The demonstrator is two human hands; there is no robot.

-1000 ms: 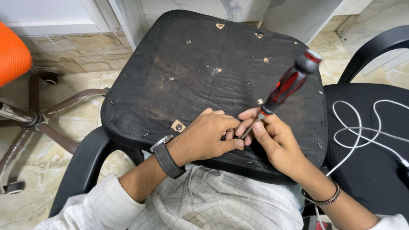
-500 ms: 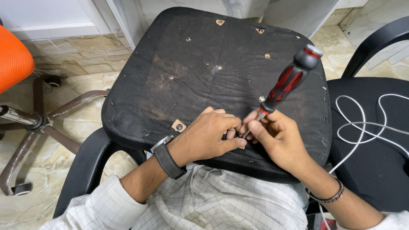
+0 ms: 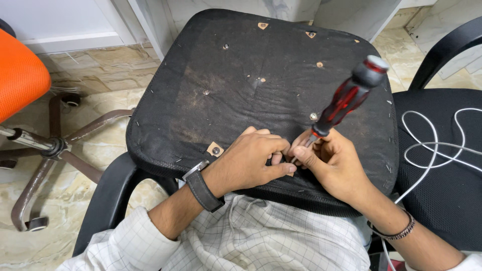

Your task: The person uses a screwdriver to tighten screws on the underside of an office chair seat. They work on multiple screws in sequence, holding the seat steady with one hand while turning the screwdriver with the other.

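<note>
Right hand (image 3: 337, 163) pinches a screwdriver (image 3: 346, 98), its handle leaning toward 1 o'clock; left hand (image 3: 249, 161) fingers press together on the chair seat (image 3: 241, 95) at its tip.

No packages, labels, signs, screens.

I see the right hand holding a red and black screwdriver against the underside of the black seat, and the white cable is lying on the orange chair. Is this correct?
Not quite. In the head view the white cable lies on the black chair to the right, not on the orange chair. The rest holds: the right hand holds the red and black screwdriver against the underside of the black seat.
</note>
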